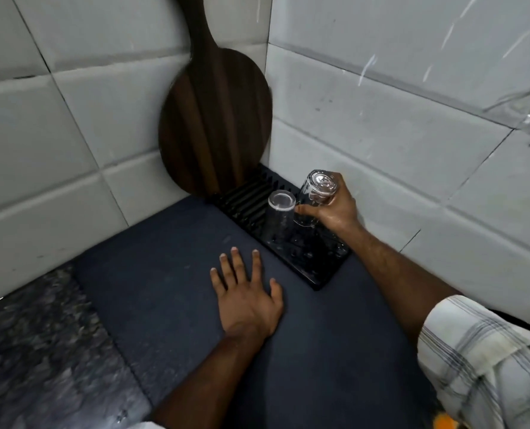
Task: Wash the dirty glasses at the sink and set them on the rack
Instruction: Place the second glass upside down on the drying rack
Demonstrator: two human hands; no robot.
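A black slotted rack (316,270) lies along the right wall on a dark mat. One clear glass (278,216) stands upside down on it. My right hand (336,209) grips a second clear glass (314,193), upside down and tilted, its rim just above the rack and right beside the first glass. My left hand (246,297) rests flat on the mat, fingers spread, holding nothing, a short way in front of the rack.
A dark round wooden board (214,119) leans upright in the tiled corner behind the rack. The dark mat (171,258) covers the counter; speckled stone counter (41,351) shows at the left. White tiled walls close in at back and right.
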